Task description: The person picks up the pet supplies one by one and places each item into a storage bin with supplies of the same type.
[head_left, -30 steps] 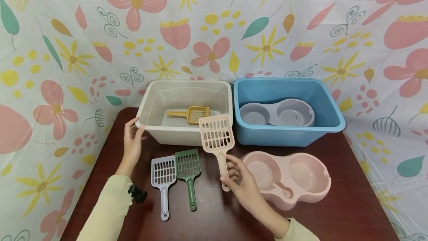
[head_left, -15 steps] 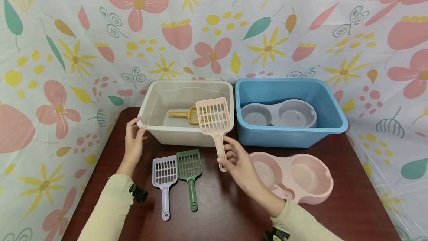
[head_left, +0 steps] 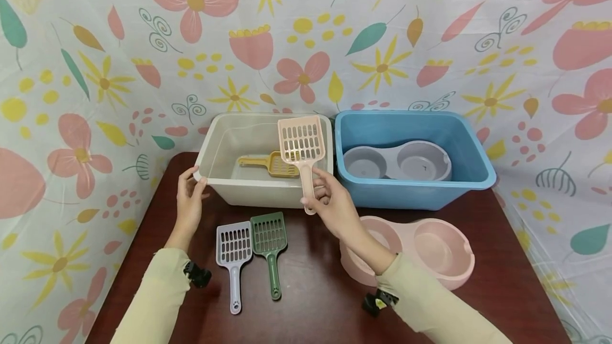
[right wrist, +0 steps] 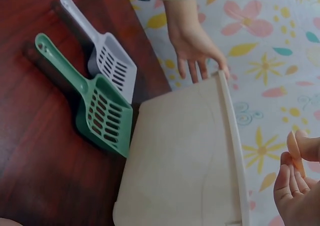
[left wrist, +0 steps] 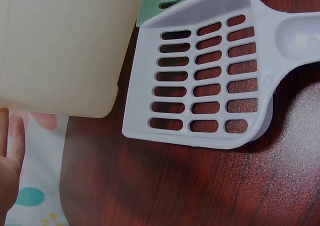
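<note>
My right hand (head_left: 337,208) pinches the handle of a pale peach litter scoop (head_left: 305,164), its slotted head raised over the cream litter box (head_left: 263,195). In the right wrist view that hand (right wrist: 297,186) shows at the right edge. With extended, relaxed fingers, my left hand (head_left: 189,200) touches the box's front left corner at the rim. Inside the box lies a yellow litter scoop (head_left: 255,161). On the table in front rest a lavender litter scoop (head_left: 235,272) and a green litter scoop (head_left: 272,259), side by side with handles toward me.
A blue litter box (head_left: 406,196) stands right of the cream one, with a grey double bowl (head_left: 391,159) in it. In front of it sits a pink double bowl (head_left: 407,232), partly covered by my right forearm. A flowered cloth (head_left: 306,31) hangs behind the dark red table (head_left: 306,291).
My right hand has carried the peach scoop up and away from me, from the cream box's front wall to over its inside. The left hand has stayed at the corner.
</note>
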A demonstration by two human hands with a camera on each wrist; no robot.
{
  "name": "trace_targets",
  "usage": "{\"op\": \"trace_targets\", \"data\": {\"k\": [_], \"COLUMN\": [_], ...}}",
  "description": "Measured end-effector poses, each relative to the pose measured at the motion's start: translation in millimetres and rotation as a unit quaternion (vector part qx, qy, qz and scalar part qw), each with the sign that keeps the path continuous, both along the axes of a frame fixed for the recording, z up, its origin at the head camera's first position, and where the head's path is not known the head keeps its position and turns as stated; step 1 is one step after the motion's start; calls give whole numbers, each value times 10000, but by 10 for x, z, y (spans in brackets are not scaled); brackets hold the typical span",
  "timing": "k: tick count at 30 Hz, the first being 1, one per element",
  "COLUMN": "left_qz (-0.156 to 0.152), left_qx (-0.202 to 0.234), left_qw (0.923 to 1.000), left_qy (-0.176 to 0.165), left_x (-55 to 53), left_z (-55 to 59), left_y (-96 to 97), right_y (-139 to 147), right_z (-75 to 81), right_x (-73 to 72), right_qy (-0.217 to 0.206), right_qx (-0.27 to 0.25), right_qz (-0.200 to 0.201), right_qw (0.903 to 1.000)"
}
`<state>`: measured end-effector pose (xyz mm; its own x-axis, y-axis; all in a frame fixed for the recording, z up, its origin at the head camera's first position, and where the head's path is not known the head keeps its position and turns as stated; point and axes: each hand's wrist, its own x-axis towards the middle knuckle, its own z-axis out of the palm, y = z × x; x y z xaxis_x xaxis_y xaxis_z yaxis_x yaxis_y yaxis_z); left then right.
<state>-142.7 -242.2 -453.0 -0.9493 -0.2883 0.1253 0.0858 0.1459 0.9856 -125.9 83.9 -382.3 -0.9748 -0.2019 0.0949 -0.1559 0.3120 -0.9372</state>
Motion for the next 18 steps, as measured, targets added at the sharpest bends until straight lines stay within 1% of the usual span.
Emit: {"op": "trace_targets", "data": {"k": [10,18], "left_qz": [43,43], "left_qx": [36,1], "left_qw": [10000,10000], "left_qy": [67,37], "left_x": [2,7], "left_z": [-7,-5], "left_y": [12,13], "right_y": [-11,-9], "right_z": [31,12], "right_x": [-329,-567], "right_qy": [-368,-239], "right_qx": [136,470], "right_qz": [-69,7], "right_qw": [9992,9986]}}
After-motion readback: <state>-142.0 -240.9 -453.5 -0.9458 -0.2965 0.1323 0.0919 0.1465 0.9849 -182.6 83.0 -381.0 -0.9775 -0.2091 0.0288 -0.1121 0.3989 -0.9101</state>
